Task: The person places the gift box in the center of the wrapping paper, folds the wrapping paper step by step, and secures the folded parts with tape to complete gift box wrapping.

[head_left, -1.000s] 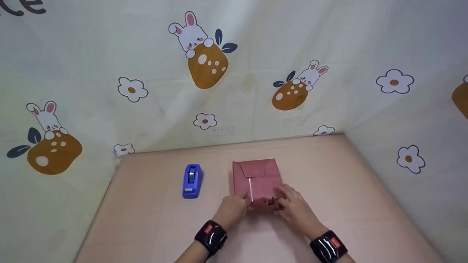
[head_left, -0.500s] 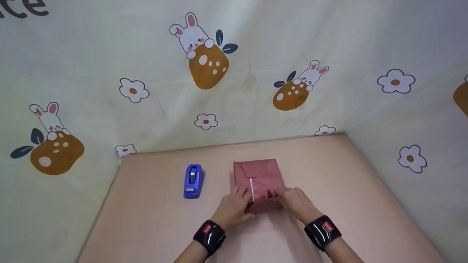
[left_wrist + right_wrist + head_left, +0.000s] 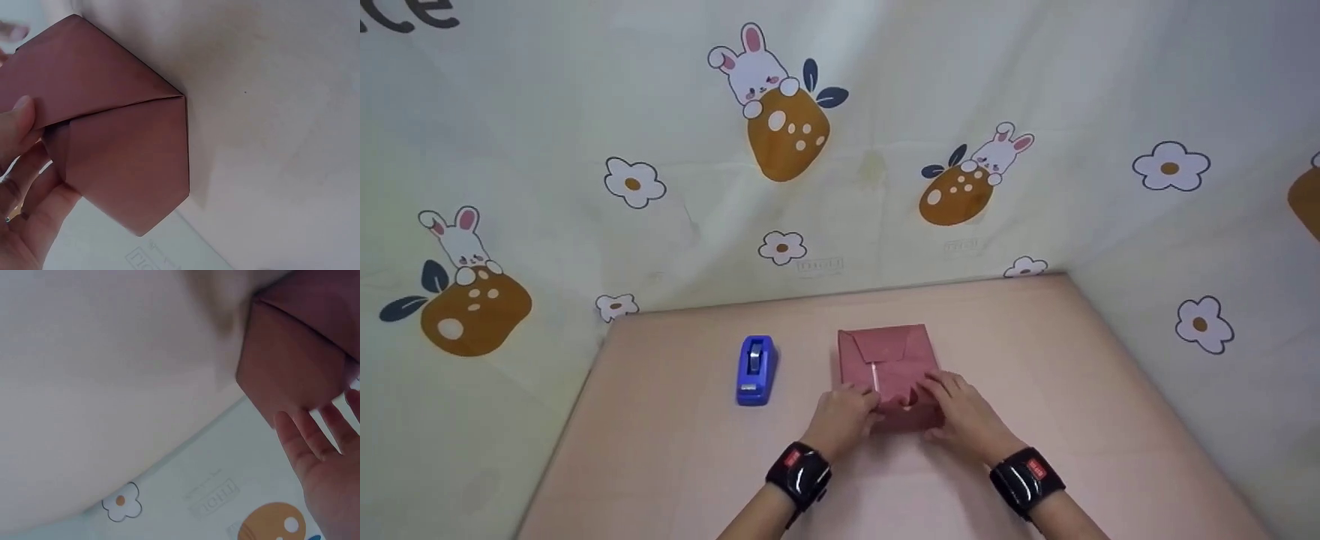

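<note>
A box wrapped in dull red paper (image 3: 886, 345) sits on the table, its folded end toward me. A pale strip (image 3: 875, 376) runs down its top below a folded flap. My left hand (image 3: 840, 420) is at its near left corner. The left wrist view shows that hand's thumb (image 3: 23, 115) on the folded end flap (image 3: 95, 73) and the other fingers over the top edge, pinching the paper. My right hand (image 3: 966, 412) lies at the near right corner, its fairly straight fingers (image 3: 295, 433) touching the top edge. A small dark gap shows in the paper between the hands.
A blue tape dispenser (image 3: 756, 370) stands on the pinkish table (image 3: 675, 450), left of the box. Behind and at both sides hangs a pale printed curtain (image 3: 877, 90) with rabbits and flowers.
My right hand has gone from pinching the paper's near edge to lying with extended fingers on the right corner. My left fingers have shifted slightly along the near edge. The box stays in place.
</note>
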Tool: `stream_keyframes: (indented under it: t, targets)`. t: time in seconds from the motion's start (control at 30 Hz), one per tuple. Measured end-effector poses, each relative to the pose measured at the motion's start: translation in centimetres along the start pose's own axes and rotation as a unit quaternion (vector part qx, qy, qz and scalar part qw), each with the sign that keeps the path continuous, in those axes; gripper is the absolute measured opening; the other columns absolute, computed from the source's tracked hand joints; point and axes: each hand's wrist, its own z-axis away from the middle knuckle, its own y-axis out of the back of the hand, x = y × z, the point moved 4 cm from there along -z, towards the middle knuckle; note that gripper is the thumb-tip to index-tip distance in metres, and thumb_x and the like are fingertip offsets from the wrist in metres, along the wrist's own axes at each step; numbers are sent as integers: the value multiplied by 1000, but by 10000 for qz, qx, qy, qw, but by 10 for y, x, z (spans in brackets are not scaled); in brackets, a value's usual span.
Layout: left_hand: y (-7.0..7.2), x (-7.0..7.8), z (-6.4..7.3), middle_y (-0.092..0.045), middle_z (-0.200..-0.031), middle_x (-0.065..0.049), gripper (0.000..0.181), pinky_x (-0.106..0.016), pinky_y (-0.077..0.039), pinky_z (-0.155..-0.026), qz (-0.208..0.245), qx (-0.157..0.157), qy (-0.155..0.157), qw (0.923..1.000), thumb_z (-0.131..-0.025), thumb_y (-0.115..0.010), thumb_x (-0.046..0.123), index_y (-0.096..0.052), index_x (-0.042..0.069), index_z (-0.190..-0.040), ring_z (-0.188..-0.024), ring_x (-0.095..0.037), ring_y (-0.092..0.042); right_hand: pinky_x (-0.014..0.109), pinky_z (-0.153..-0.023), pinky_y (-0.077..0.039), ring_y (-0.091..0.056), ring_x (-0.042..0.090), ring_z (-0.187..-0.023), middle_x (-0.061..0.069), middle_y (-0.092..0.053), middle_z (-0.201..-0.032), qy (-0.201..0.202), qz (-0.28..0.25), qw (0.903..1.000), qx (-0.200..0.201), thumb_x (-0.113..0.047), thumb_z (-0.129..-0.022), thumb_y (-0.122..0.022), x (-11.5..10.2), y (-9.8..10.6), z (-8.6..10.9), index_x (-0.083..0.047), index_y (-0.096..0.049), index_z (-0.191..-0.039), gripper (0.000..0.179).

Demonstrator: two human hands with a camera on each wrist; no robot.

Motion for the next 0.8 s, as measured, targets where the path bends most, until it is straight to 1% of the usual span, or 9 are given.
stream_keyframes:
  t: [0.1, 0.17, 0.33, 0.43, 0.5, 0.57, 0.63, 0.73, 0.8]
  targets:
    - [0, -1, -2, -61, -75, 6, 10, -21, -45, -57, 11, 98, 9, 10000, -81, -71, 26, -68, 17, -84, -66, -10, -53, 49, -99, -40, -43, 34, -123, 14, -46, -134, -5, 274, 9994, 209, -39, -60, -85, 3, -13, 0, -6, -50, -128, 83]
    - [1, 0, -2, -60, -74, 6, 11, -22, -45, -55, -14, 191, 10, 9998, -80, -71, 27, -67, 17, -81, -65, -10, -54, 50, -99, -39, -43, 34, -124, 15, -47, -134, 5, 311, 9983, 493, -45, -59, -84, 5, -19, 0, -5, -50, -126, 85]
    - [0, 2, 2, -60, -76, 6, 17, -25, -47, -52, -281, 362, -18, 9989, -81, -70, 31, -64, 15, -77, -66, -12, -57, 50, -97, -39, -43, 35, -119, 15, -48, -126, -47, 394, 9936, 1057, -56, -56, -82, 4, -30, -1, -4, -49, -117, 86]
    - [0, 3, 5, -60, -79, 4, 21, -25, -46, -51, -373, 361, 1, 9987, -82, -69, 33, -61, 14, -83, -68, -12, -55, 49, -94, -41, -47, 33, -112, 11, -50, -117, -56, 548, 9914, 1188, -56, -57, -81, 3, -31, -2, -7, -50, -110, 78]
    - [-1, 4, 7, -58, -81, 3, 29, -24, -43, -51, -357, 292, 21, 9989, -81, -69, 37, -58, 12, -92, -68, -12, -52, 48, -91, -42, -50, 32, -106, 8, -52, -109, 5, 591, 9897, 1302, -49, -57, -83, 2, -30, -3, -9, -52, -103, 68]
    - [-3, 5, 9, -56, -85, 2, 41, -23, -42, -51, -364, 197, 36, 9991, -78, -72, 41, -54, 12, -102, -72, -12, -50, 47, -88, -44, -53, 31, -100, 5, -53, -102, 101, 598, 9880, 1423, -35, -57, -83, 1, -27, -6, -11, -54, -96, 55]
    - [-6, 6, 11, -57, -94, 0, 58, -23, -43, -53, -515, 119, 14, 9986, -74, -74, 45, -51, 11, -115, -77, -13, -49, 45, -84, -44, -53, 30, -94, 4, -52, -95, 209, 549, 9862, 1545, -21, -54, -80, 0, -25, -8, -12, -55, -91, 45]
    - [-11, 9, 12, -58, -110, -3, 79, -24, -46, -60, -1088, 126, -145, 9939, -69, -77, 47, -47, 8, -131, -85, -14, -49, 43, -79, -45, -53, 29, -88, 3, -52, -91, 317, 501, 9853, 1600, -10, -51, -72, -2, -22, -11, -13, -55, -86, 39]
    - [-14, 11, 11, -57, -122, -3, 80, -25, -48, -68, -1484, 160, -253, 9885, -71, -76, 43, -44, 10, -137, -90, -14, -50, 42, -76, -45, -53, 28, -86, 2, -52, -91, 356, 507, 9854, 1587, -10, -52, -72, -2, -22, -12, -14, -55, -84, 37]
